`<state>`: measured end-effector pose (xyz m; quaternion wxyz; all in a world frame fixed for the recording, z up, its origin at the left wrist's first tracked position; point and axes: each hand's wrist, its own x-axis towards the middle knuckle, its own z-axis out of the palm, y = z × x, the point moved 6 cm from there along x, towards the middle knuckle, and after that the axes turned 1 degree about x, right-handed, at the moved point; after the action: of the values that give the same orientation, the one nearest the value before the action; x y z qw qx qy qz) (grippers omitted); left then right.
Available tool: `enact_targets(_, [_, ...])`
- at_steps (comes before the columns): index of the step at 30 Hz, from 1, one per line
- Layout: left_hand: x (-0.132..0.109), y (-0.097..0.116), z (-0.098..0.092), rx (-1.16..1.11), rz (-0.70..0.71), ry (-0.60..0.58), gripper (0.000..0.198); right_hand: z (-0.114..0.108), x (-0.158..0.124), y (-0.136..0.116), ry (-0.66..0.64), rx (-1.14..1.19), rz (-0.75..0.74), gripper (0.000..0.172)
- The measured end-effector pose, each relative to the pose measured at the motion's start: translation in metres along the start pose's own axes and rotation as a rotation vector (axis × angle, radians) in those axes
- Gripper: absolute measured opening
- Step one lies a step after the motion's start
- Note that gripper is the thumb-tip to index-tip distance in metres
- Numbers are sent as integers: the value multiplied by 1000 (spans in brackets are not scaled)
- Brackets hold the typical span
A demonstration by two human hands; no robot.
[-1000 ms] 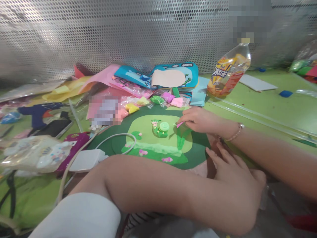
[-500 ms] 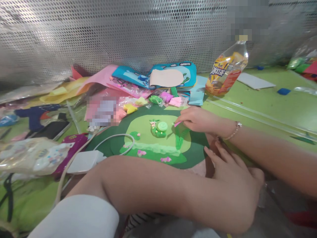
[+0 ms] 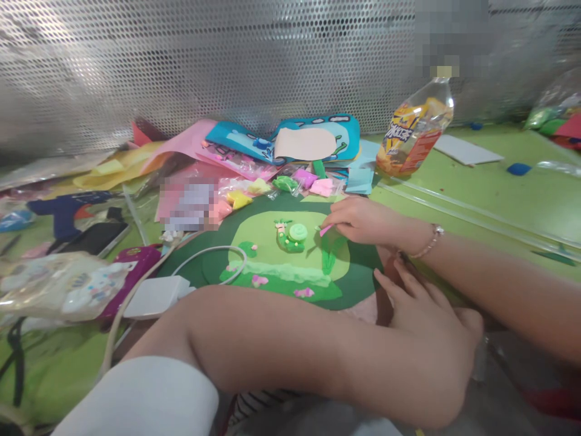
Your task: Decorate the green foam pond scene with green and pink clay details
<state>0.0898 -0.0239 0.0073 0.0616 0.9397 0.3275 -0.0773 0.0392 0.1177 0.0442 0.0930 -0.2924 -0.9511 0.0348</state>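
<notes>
My right hand [image 3: 365, 219] reaches in from the right, its fingers pinched on a small pink stick [image 3: 325, 230] with a pale tip. The stick's other end is hidden in my fingers. Below it lies a green clay picture [image 3: 363, 281] with a dark green border. A clay snail [image 3: 297, 233] with a pale green coiled shell sits in its middle, and pink clay flowers [image 3: 259, 280] dot the lower part. Across the front stretches my left arm, and my left hand [image 3: 424, 309] rests by the picture's right edge, fingers spread, holding nothing I can see.
Behind the picture lie bagged clay lumps [image 3: 285, 183] and blue picture cards [image 3: 349, 130]. A drink bottle [image 3: 411, 136] stands at the back right. Leftward are a white charger [image 3: 157, 297] with its cable, a phone [image 3: 95, 239] and a dark blue glue gun [image 3: 63, 212].
My right hand has barely moved; the pink stick has tilted slightly and sits a touch lower. My left hand stays where it was.
</notes>
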Motion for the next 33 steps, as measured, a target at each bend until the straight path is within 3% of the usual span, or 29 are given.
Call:
enact_targets(8, [0, 0, 0, -1, 3, -29, 43, -3, -1, 2, 35, -5, 5, 35])
enact_targets(16, [-2, -1, -5, -7, -1, -55, 44, -1, -4, -1, 65, -62, -138, 42])
enact_targets(26, [-3, -3, -4, -41, 5, -103, 50, 2, -6, -3, -43, -51, -179, 45])
enact_targets(29, [-4, -3, -3, -43, 3, -124, 58, -2, -5, 4, 31, -21, -108, 46])
enact_targets(33, [-4, -4, -5, -33, -9, -86, 62, -16, -7, 24, 239, 95, 94, 44])
